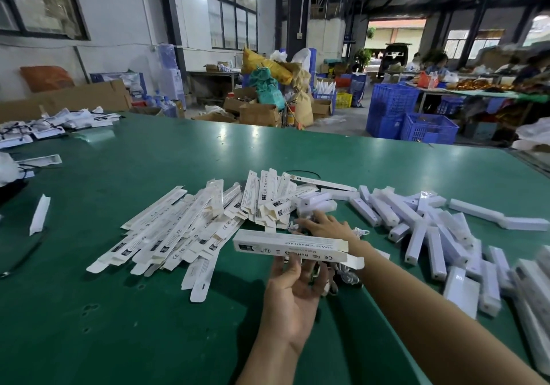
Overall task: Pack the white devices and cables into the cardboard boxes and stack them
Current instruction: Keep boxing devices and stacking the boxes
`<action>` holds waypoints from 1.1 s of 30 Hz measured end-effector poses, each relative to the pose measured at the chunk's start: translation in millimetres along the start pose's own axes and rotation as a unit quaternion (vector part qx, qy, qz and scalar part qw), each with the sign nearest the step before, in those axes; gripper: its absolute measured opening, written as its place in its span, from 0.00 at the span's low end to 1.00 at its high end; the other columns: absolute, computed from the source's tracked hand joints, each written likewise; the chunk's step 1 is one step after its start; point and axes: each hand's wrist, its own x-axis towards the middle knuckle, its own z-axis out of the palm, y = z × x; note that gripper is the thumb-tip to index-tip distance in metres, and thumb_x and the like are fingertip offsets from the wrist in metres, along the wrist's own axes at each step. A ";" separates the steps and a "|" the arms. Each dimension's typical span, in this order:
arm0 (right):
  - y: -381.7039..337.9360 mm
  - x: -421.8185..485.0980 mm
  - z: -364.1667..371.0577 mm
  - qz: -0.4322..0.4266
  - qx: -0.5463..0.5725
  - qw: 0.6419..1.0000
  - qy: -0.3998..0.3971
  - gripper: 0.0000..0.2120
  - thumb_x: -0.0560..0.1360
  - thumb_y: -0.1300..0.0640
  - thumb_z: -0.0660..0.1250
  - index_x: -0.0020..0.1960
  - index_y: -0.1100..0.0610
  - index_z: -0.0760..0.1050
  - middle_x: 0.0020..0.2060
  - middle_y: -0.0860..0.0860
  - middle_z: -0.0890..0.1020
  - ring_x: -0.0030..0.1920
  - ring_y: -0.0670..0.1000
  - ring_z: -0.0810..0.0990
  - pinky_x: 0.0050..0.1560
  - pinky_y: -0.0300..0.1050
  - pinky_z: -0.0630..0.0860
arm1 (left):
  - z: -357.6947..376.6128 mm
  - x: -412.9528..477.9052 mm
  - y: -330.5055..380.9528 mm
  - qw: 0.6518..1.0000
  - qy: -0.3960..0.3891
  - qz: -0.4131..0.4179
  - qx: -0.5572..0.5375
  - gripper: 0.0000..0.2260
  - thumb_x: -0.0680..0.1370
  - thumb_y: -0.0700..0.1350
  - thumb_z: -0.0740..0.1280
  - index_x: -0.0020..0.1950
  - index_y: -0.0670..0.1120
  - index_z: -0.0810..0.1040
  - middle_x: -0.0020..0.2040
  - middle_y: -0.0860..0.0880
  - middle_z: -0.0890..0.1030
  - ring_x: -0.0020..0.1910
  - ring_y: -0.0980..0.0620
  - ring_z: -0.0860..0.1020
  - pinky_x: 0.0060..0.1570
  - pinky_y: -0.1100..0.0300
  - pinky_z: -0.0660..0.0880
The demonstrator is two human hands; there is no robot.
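My left hand (293,283) holds a long white cardboard box (290,246) level above the green table (119,310), palm up, fingertips under the box. Its flap hangs open at the right end. My right hand (323,223) reaches past the box and rests on white cables (361,231) beside a white device (317,201). A heap of flat, unfolded boxes (178,229) lies to the left. Many white bar-shaped devices (416,229) lie scattered to the right. More white cable (346,277) lies under the held box.
One flat box (39,215) lies alone at the left. Packed white trays with black cables (50,125) sit at the far left corner. Blue crates (416,116), cardboard cartons and people at another table stand beyond the far edge.
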 end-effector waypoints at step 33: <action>-49.8 -222.8 8.2 0.065 0.706 0.655 0.259 0.09 0.83 0.54 0.57 0.51 0.59 0.70 0.42 0.53 0.85 0.38 0.54 0.84 0.37 0.45 0.80 | 15.1 -14.9 13.3 0.991 0.101 -0.060 -0.062 0.14 0.85 0.41 0.56 0.48 0.37 0.77 0.46 0.37 0.79 0.43 0.44 0.78 0.28 0.57 0.81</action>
